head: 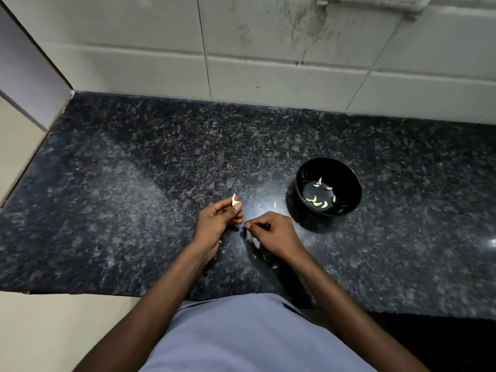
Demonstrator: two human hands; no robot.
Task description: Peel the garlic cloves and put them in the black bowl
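Observation:
My left hand (pixel 218 220) pinches a white garlic clove (pixel 235 201) between thumb and fingertips, just above the dark granite counter (pixel 134 197). Close to its right, my right hand (pixel 271 232) has its fingers curled. Pale bits of garlic or skin (pixel 249 237) lie under its fingers; whether it holds them I cannot tell. The black bowl (pixel 346 178) stands on the counter to the right of both hands, with several peeled yellowish cloves (pixel 318 202) on its bottom.
Small flakes of white peel (pixel 274 204) lie on the counter between my hands and the bowl, and more (pixel 274 266) lie beside my right wrist. A white tiled wall (pixel 268 63) runs along the back. The counter's left edge drops off near a pale wall.

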